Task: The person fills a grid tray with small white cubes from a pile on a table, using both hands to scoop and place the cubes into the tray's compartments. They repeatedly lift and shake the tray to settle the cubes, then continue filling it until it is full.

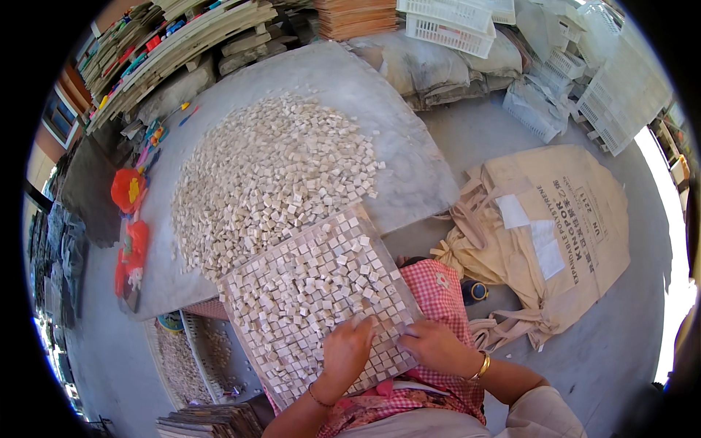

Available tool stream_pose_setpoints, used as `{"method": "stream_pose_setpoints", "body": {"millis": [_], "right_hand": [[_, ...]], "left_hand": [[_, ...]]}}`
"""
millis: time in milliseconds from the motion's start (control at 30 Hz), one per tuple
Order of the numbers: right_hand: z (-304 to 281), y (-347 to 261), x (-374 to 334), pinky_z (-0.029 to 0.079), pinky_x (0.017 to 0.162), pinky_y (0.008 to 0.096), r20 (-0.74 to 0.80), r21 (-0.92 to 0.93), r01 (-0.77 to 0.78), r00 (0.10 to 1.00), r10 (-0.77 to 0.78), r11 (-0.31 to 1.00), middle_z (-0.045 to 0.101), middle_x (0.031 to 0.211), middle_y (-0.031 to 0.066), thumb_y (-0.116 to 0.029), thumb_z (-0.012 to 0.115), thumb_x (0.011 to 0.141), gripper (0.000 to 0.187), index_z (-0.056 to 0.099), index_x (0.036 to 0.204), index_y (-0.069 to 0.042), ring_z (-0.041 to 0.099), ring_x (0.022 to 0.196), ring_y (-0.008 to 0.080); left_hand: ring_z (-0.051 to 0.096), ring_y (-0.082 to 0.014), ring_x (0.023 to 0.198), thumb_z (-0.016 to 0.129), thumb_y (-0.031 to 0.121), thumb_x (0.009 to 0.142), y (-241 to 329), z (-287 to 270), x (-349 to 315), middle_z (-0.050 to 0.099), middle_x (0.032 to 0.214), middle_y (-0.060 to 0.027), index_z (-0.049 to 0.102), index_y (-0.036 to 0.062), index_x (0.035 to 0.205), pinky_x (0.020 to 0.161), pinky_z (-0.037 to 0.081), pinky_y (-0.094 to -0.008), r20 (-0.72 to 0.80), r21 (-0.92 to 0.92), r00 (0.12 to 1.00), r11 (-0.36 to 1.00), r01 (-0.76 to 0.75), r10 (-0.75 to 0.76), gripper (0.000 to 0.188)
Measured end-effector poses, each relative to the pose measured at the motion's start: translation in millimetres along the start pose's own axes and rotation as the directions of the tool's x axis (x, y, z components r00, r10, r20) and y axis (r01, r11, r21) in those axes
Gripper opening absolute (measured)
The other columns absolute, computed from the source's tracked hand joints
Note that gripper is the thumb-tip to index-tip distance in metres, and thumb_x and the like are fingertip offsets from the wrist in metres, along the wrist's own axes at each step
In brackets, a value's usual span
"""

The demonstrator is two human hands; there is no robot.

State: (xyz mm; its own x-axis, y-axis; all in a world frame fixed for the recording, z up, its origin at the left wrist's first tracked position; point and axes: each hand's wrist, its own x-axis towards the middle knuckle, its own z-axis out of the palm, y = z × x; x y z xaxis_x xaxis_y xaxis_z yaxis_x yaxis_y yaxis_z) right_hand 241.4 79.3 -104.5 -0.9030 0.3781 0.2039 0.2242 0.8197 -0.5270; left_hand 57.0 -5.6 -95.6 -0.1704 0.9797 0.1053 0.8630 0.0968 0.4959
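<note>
A square grid tray (355, 212) rests at a slant across my lap and the edge of a grey board. Small off-white stone cubes (290, 292) cover it; many sit in its cells, others lie loose on top. My left hand (347, 353) is over the tray's near part, its fingers bent and closed down among the cubes. Beside it, close to the tray's right edge, my right hand (436, 347) has its fingers curled together at the cells. Whatever is between the fingertips of either hand is too small or hidden to make out.
A large heap of cubes (270, 160) spreads over the grey board (412, 160) beyond the tray. To the right lies a beige sack (584, 219). White plastic crates (449, 33) and stacked wooden boards (175, 58) stand behind. A container of cubes (175, 365) is at lower left.
</note>
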Motion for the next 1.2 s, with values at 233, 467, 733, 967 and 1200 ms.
{"method": "stream_pose_setpoints", "body": {"millis": [233,467,733,967,1200], "right_hand": [[-10,-4,4,0.048,0.067,0.0370,0.100,0.036,-0.007,0.995,0.004,0.999,0.053,0.083,0.0094,-0.011,0.053,0.076,0.013,0.056,0.088,-0.006,0.058,0.079,0.0268],[3,-5,31,0.047,0.067,0.0363,0.055,-0.028,-0.001,0.999,0.002,1.000,0.050,0.085,0.0100,-0.014,0.058,0.078,0.013,0.054,0.086,-0.005,0.056,0.080,0.0263],[0,-4,39,0.047,0.064,0.0358,0.162,-0.064,0.098,0.983,-0.087,0.993,0.048,0.079,0.0084,-0.016,0.060,0.078,0.012,0.055,0.082,-0.007,0.055,0.075,0.0254],[7,2,43,0.047,0.059,0.0361,0.125,-0.064,0.092,0.989,-0.084,0.994,0.049,0.075,0.0059,-0.016,0.060,0.078,0.007,0.057,0.080,-0.010,0.055,0.070,0.0243],[-2,-3,50,0.049,0.061,0.0336,0.008,-0.061,0.002,1.000,-0.002,0.998,0.055,0.082,0.0056,-0.017,0.064,0.076,0.015,0.061,0.088,-0.009,0.058,0.073,0.0226]], "left_hand": [[0.058,-0.0255,0.061,0.067,0.011,0.076,3,-5,3,0.061,0.074,-0.0121,0.066,0.0069,0.095,0.056,0.046,-0.0334,-0.039,-0.176,0.994,0.980,0.097,-0.105,0.020],[0.057,-0.0174,0.058,0.062,0.009,0.082,0,-31,-32,0.062,0.070,-0.0121,0.068,0.0033,0.093,0.054,0.043,-0.0288,-0.037,-0.437,0.922,0.836,0.333,-0.386,0.013],[0.057,-0.0129,0.064,0.062,0.006,0.082,-22,-32,-69,0.065,0.075,-0.0088,0.068,0.0002,0.090,0.061,0.045,-0.0250,-0.096,-0.572,0.860,0.735,0.364,-0.501,0.012],[0.057,-0.0110,0.068,0.062,0.007,0.083,-18,-38,-67,0.066,0.077,-0.0080,0.068,-0.0003,0.090,0.064,0.046,-0.0251,-0.051,-0.636,0.847,0.671,0.381,-0.529,0.011],[0.060,-0.0115,0.076,0.062,0.003,0.083,-22,-32,-76,0.067,0.084,-0.0075,0.067,-0.0032,0.087,0.072,0.047,-0.0238,0.023,-0.732,0.828,0.554,0.396,-0.561,0.010]]}}
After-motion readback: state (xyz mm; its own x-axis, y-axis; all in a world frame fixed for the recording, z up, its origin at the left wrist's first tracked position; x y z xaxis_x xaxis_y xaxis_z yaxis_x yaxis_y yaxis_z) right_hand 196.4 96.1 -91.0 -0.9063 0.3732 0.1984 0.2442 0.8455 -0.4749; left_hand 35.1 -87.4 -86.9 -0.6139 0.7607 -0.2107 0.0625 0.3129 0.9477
